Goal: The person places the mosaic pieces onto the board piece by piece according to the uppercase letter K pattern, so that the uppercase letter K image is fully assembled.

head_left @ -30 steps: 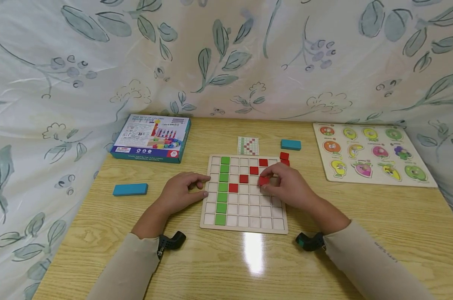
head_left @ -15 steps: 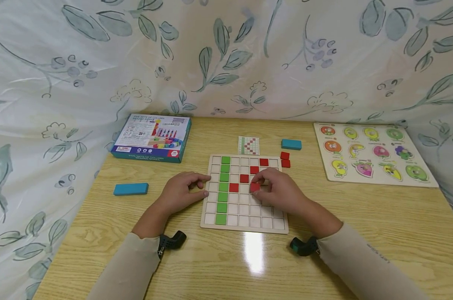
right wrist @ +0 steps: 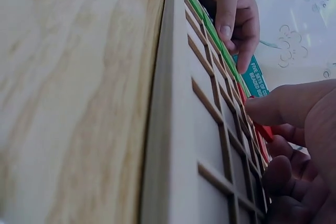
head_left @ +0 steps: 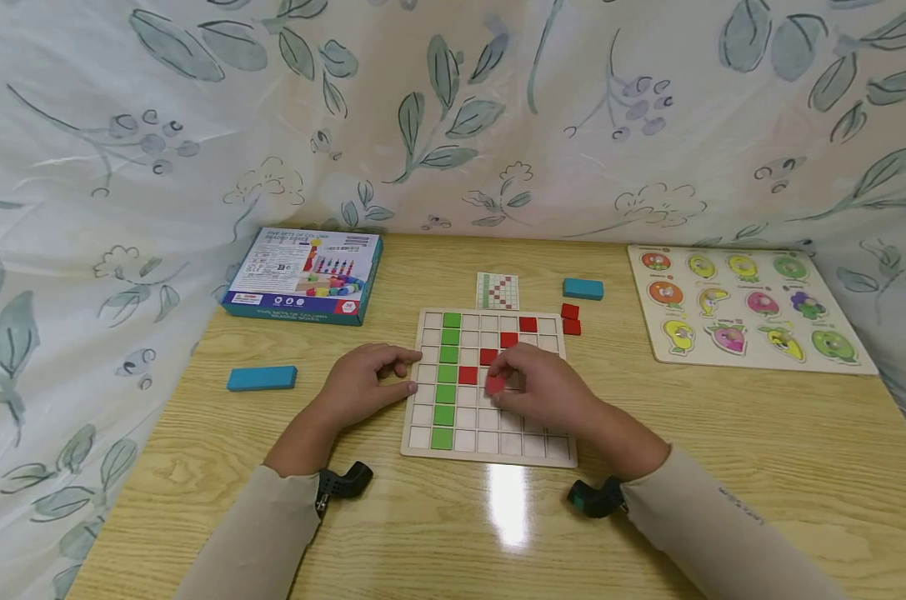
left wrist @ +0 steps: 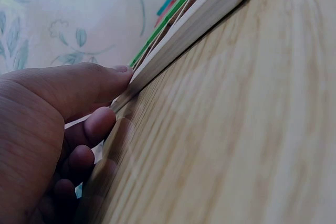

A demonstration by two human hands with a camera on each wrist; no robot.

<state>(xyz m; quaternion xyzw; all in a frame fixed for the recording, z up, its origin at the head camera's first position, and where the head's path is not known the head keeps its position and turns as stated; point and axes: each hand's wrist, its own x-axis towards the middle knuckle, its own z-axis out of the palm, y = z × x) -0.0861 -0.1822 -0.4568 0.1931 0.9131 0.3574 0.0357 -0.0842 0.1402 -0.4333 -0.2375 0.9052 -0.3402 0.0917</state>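
A wooden grid board lies on the table, with a column of green tiles on its left and several red tiles in a diagonal. My right hand pinches a red tile between thumb and fingers over the middle cells; its fingers partly hide the tile. In the right wrist view, that tile is tilted near the board's surface. At the board's left edge, my left hand rests with thumb and forefinger apart. The left wrist view has the thumb touching the edge.
Behind the board lies a small pattern card. Two loose red tiles and a blue block sit at back right. A longer blue block, a boxed set and a fruit puzzle board lie farther out.
My right hand has carried the red tile left and toward me, diagonally across the board, uncovering the loose red tiles behind. The left hand has stayed in place.
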